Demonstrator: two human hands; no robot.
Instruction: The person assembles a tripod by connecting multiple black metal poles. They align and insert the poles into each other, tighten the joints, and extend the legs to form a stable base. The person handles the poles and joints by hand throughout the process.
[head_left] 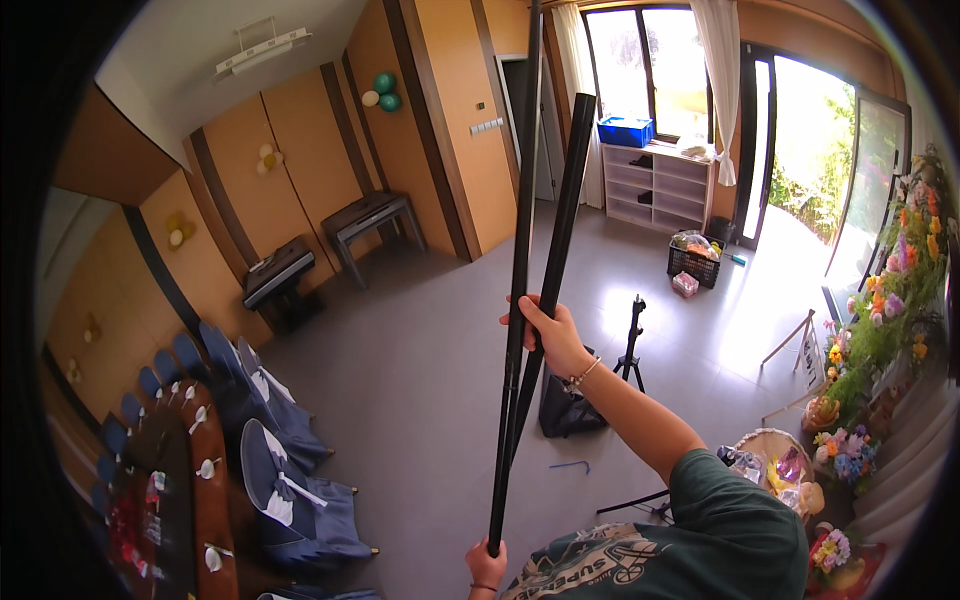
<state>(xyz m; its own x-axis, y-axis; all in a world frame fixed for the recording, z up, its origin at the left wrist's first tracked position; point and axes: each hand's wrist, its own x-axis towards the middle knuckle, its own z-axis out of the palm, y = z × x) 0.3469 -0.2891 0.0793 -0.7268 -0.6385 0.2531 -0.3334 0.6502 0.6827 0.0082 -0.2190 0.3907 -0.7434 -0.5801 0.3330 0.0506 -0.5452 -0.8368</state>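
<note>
Grey floor spans the room; pale shelf unit stands at its far side. Long pole, black, slants up over the floor, thicker pole beside it, the two close together below and diverging above. Black stand upright on the floor. Right hand: grip wrapped round both poles. Left hand: grip appears to clasp the long pole's lower end. Smallest: blue bent rod on the floor

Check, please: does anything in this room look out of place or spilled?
Perhaps the bent blue rod lying loose on the floor, to the right of the poles in the picture. It looks dropped, and someone could step on it. I see no spill.
</note>
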